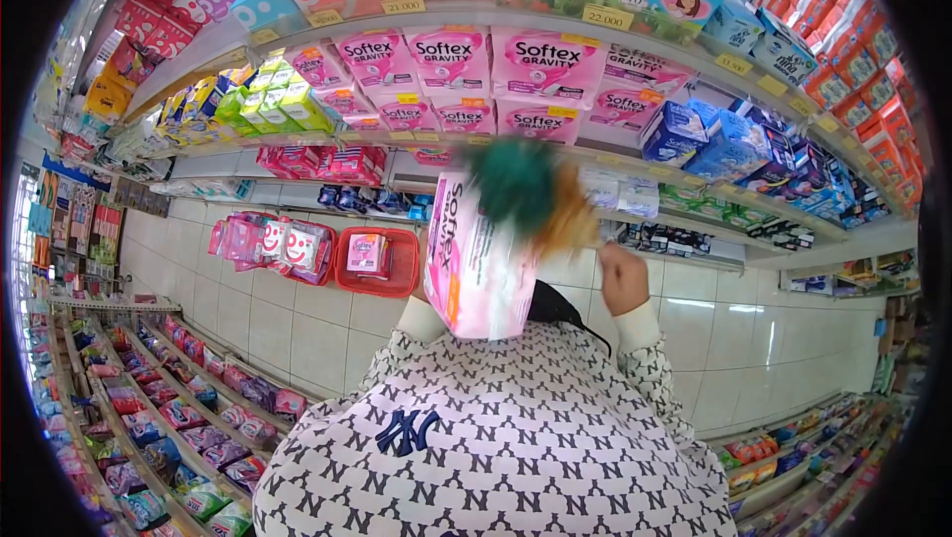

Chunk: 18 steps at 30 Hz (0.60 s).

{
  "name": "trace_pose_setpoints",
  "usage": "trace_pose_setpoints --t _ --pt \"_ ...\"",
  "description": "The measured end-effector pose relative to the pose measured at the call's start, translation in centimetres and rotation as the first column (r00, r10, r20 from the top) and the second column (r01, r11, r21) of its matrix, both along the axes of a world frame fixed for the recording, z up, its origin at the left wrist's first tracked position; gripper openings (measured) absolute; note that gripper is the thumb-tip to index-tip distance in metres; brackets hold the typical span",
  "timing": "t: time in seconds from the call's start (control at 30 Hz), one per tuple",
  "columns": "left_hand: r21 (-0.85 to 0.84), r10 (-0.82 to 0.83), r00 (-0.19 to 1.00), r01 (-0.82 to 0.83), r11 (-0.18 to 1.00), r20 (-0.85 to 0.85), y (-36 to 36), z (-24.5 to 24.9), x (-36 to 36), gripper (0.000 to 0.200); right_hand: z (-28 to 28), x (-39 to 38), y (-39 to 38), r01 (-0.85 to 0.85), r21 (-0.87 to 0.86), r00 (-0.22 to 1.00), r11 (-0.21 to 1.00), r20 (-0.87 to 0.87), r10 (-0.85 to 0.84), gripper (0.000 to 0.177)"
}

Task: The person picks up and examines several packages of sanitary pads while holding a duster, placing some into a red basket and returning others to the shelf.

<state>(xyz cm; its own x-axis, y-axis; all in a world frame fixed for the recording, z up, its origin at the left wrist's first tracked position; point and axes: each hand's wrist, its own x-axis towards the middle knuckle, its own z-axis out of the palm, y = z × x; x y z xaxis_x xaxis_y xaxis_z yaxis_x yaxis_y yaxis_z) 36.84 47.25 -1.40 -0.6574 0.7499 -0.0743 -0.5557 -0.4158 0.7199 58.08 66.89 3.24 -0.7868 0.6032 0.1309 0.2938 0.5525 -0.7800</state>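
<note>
A pink and white Softex Gravity pack of sanitary pads (pixel 476 269) is raised upright in front of my chest. My left hand (pixel 422 279) grips it from the left side, mostly hidden behind the pack. Over the pack's upper right a fluffy duster, green (pixel 511 185) and brown, is smeared by motion. Closed into a fist, my right hand (pixel 624 280) is just right of the duster's brown end, apparently around its handle, which does not show. More pink Softex Gravity packs (pixel 547 66) fill the shelf straight ahead.
On the tiled floor a red basket (pixel 378 289) has a pink pack in it, beside a second basket of pink packs (pixel 288 244). Price tags line the shelf edge (pixel 436 3). Blue packs (pixel 729 145) stand right on the shelf; stocked racks (pixel 164 408) run behind me.
</note>
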Motion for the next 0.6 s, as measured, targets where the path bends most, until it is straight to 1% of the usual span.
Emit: trace_pose_setpoints --t 0.03,0.07,0.1,0.13,0.17,0.2,0.27,0.3,0.33,0.37,0.4,0.43,0.47,0.5,0.53,0.6 --pt "0.002 -0.001 1.000 0.001 1.000 -0.030 -0.1 -0.1 -0.1 0.051 -0.3 -0.5 0.6 0.134 -0.101 0.990 0.986 0.048 -0.130 0.019" --pt "0.010 0.003 0.999 -0.003 1.000 -0.051 -0.3 -0.2 -0.3 0.051 -0.6 -0.9 0.2 0.091 -0.283 0.985 0.955 -0.114 -0.128 0.016" --pt "0.014 -0.001 0.997 0.002 1.000 -0.072 -0.4 -0.1 -0.8 0.051 -0.6 -1.7 -0.9 0.019 -0.449 0.950 0.893 -0.270 -0.156 0.014" --pt "0.012 -0.012 1.000 0.012 1.000 0.024 -0.6 0.3 -0.9 0.051 -0.7 -2.4 -1.8 -0.077 -0.586 0.888 0.806 -0.409 -0.212 0.013" --pt "0.010 -0.027 0.989 0.026 1.000 0.148 -0.3 2.0 -0.9 0.054 -0.6 -3.0 -2.7 -0.226 -0.632 0.855 0.741 -0.494 -0.160 0.018" --pt "0.011 -0.045 0.962 0.044 0.999 0.269 -0.1 3.8 -0.8 0.058 -0.5 -3.2 -3.2 -0.194 -0.656 0.887 0.730 -0.435 -0.156 0.020" --pt "-0.043 -0.067 0.997 0.069 0.997 0.048 0.1 9.1 0.2 0.078 0.0 -3.3 -3.9 -0.122 -0.698 0.939 0.706 -0.312 -0.146 0.024" --pt "0.090 -0.063 0.994 0.055 0.994 0.094 0.1 10.6 0.3 0.076 1.4 -3.8 -4.2 -0.257 -0.847 0.856 0.466 -0.423 -0.297 0.031" --pt "0.223 -0.074 0.987 0.041 0.974 0.143 0.0 12.2 0.4 0.074 1.7 -3.9 -4.4 -0.309 -0.874 0.852 0.376 -0.430 -0.299 0.033" --pt "0.290 -0.082 0.984 0.033 0.956 0.159 -0.1 12.2 0.2 0.073 1.9 -3.9 -4.7 -0.360 -0.890 0.849 0.279 -0.437 -0.297 0.036" --pt "0.264 -0.072 0.985 0.028 0.964 0.158 -0.3 10.3 0.0 0.073 1.9 -3.9 -5.1 -0.406 -0.897 0.848 0.175 -0.442 -0.292 0.039" --pt "0.226 -0.050 0.988 0.015 0.974 0.148 -0.6 8.5 -0.4 0.072 1.1 -4.1 -5.3 -0.433 -0.824 0.862 0.366 -0.497 -0.098 0.040" --pt "0.161 -0.029 0.991 0.007 0.987 0.134 -0.9 5.6 -0.9 0.072 -0.1 -4.3 -5.1 -0.387 -0.737 0.884 0.555 -0.468 -0.005 0.032" --pt "0.111 -0.009 0.993 -0.004 0.994 0.116 -1.3 3.4 -1.1 0.071 -1.3 -4.4 -4.8 -0.329 -0.610 0.908 0.721 -0.414 0.065 0.024" --pt "0.071 -0.001 0.995 -0.006 0.997 0.098 -1.7 1.9 -1.1 0.071 -1.6 -4.8 -5.2 -0.188 -0.490 0.924 0.851 -0.382 -0.016 0.019" --pt "0.016 0.008 0.997 -0.009 1.000 0.073 -2.0 0.4 -0.9 0.070 -0.5 -2.6 -3.5 -0.093 -0.415 0.978 0.905 -0.208 0.005 0.017"
